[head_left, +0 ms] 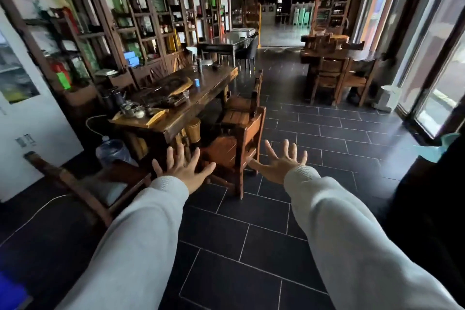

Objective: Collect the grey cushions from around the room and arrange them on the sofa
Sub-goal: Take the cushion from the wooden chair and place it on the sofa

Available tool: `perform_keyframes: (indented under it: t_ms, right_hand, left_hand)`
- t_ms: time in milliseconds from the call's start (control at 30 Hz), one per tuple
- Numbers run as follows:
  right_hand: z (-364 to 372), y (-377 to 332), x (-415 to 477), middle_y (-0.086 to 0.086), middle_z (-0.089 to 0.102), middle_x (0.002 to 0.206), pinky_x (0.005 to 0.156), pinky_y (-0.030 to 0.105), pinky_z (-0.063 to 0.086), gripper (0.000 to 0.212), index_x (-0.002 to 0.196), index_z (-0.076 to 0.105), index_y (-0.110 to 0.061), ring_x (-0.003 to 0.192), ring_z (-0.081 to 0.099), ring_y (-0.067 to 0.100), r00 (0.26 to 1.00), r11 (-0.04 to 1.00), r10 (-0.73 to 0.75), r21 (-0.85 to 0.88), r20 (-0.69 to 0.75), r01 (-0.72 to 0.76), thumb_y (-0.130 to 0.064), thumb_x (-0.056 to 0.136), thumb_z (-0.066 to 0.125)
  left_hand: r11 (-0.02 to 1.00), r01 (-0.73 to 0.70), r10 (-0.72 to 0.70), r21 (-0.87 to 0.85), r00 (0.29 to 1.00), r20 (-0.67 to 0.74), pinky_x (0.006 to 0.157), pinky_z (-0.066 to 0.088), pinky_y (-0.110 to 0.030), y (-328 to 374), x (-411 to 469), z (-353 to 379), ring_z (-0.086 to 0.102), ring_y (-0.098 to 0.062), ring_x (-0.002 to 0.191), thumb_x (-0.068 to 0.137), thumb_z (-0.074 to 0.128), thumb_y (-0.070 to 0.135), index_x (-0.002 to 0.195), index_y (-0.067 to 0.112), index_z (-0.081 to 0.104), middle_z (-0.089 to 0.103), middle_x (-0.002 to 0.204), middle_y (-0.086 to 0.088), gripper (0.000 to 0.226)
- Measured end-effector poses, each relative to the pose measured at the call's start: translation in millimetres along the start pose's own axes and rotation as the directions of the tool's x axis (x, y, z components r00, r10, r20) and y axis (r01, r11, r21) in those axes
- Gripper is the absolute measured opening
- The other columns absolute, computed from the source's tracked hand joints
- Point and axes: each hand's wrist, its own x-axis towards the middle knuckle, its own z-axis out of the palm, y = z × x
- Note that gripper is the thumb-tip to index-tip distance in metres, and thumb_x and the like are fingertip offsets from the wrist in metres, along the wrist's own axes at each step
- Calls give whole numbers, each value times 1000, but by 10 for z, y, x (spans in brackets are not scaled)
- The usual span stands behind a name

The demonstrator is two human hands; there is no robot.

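Arms outstretched over the tiled floor (264,234), left hand (182,171) and right hand (280,165) empty, fingers splayed wide.

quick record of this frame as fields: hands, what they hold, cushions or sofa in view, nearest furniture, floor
left hand: left hand open, fingers spread, palm down
right hand: right hand open, fingers spread
held: nothing in either grip
cushions: one pale pad on the seat of the chair at lower left, blurred, cannot tell if it is a grey cushion
sofa: not seen
nearest furniture: wooden chair just beyond the hands, beside the long tea table
floor: dark tiles
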Motion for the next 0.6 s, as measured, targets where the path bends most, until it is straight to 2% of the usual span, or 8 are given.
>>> perform_keyframes:
  t_ms: [67, 200, 267, 333, 433, 600]
  right_hand:
    - [100, -334, 321, 13, -24, 175, 122, 66, -18, 116, 164, -12, -50, 161, -24, 37, 998, 999, -50, -13, 33, 51, -107, 66, 12]
    - [274, -956, 1063, 10, -27, 175, 122, 65, -20, 125, 162, -15, -53, 161, -25, 36, 983, 987, -156, -32, 99, 160, -110, 53, 5]
    - [324, -1243, 1464, 10, -28, 175, 122, 64, -21, 124, 162, -16, -54, 160, -26, 36, 972, 978, -201, -26, 120, 206, -110, 54, 7]
    - [356, -1514, 1872, 9, -27, 175, 122, 63, -21, 120, 161, -16, -55, 160, -26, 36, 961, 970, -241, 5, 135, 243, -110, 58, 11]
    - [386, -1908, 2383, 9, -27, 175, 122, 63, -20, 124, 161, -16, -54, 160, -25, 36, 929, 957, -292, 79, 228, 281, -110, 54, 10]
    - [451, -2592, 3174, 9, -27, 175, 124, 61, -17, 111, 164, -17, -50, 161, -24, 35, 884, 930, -359, 37, 299, 365, -104, 73, 17]
  left_hand:
    - [998, 66, -65, -12, 998, 18, 112, -21, -64, -353, 225, 55, -34, -25, 150, 67, 0, 98, 155, 56, -9, -30, 167, 5, 98]
    - [981, 194, -192, -32, 981, 37, 112, -21, -66, -920, 745, 151, -34, -26, 150, 63, -2, 98, 156, 54, -9, -31, 167, 3, 103]
    - [967, 251, -249, -46, 968, 37, 112, -21, -66, -1120, 1085, 147, -34, -27, 150, 61, -3, 98, 156, 53, -10, -31, 167, 2, 105]
    - [947, 317, -316, -55, 948, 25, 114, -18, -66, -1286, 1463, 130, -32, -28, 151, 64, -2, 97, 156, 52, -11, -31, 167, 1, 102]
    - [915, 399, -398, -61, 917, 26, 115, -13, -67, -1512, 1983, 114, -29, -29, 152, 74, 7, 94, 156, 52, -10, -28, 168, 0, 94]
    - [866, 485, -485, -122, 874, 29, 117, -12, -66, -1884, 2643, 132, -27, -28, 153, 63, 1, 97, 155, 56, -3, -23, 169, 2, 101]
